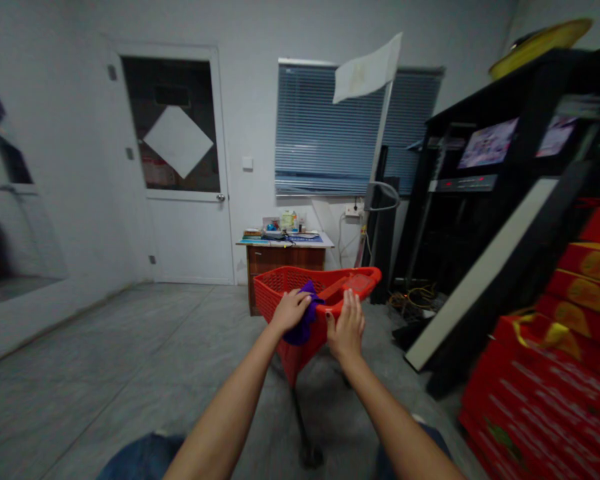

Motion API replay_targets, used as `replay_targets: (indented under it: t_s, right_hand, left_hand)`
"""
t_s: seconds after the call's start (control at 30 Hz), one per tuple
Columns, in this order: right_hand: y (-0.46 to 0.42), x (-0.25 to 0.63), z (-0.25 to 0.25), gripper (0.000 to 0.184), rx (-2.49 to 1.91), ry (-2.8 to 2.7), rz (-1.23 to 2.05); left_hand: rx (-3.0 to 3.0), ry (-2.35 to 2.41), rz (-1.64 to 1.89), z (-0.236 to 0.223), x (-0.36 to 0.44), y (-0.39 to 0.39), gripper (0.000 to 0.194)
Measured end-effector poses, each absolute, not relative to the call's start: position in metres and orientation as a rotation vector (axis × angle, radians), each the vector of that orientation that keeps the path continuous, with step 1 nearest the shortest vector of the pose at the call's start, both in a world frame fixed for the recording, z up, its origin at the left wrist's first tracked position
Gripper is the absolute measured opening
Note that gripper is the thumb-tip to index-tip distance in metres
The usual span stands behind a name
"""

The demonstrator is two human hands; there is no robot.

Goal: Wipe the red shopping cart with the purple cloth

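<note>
My left hand grips a crumpled purple cloth above a red plastic wheeled shopping basket, pressing it against the basket's near rim. My right hand rests with extended fingers against the basket's rim, just below its red handle. Nothing shows in that hand. The basket stands on a dark pole with a wheeled base on the grey floor. Its contents are hidden from this angle.
Stacked red cartons rise at the right beside a black shelf unit and a leaning black-and-white board. Yellow cables lie on the floor. Beyond the basket stands a wooden desk holding assorted items, before a white door.
</note>
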State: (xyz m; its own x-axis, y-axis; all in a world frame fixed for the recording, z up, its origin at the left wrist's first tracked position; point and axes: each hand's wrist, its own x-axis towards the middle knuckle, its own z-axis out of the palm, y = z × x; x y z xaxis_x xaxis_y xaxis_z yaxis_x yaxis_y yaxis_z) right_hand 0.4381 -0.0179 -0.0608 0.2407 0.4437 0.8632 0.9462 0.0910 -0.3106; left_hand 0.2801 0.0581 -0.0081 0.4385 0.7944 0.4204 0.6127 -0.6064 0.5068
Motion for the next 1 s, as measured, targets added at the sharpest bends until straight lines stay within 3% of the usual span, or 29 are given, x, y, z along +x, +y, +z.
replay_targets:
  t_s: [0.1, 0.43, 0.73, 1.0]
  right_hand:
    - [-0.020, 0.429, -0.059, 0.075, -1.550, -1.406, -0.641]
    - [-0.012, 0.437, -0.053, 0.067, -1.637, -1.526, -0.664]
    - [-0.005, 0.423, -0.052, 0.069, -1.668, -1.515, -0.629]
    - [-0.006, 0.412, -0.041, 0.064, -1.729, -1.574, -0.618]
  left_hand:
    - [2.490, 1.087, 0.907, 0.000, 0.278, 0.052, 0.042]
    - [2.226, 1.359, 0.923, 0.000, 0.243, 0.105, 0.042]
    - [2.492, 1.179, 0.898, 0.022, 0.248, 0.063, 0.037]
    - [2.317, 1.379, 0.899, 0.027, 0.244, 0.075, 0.044]
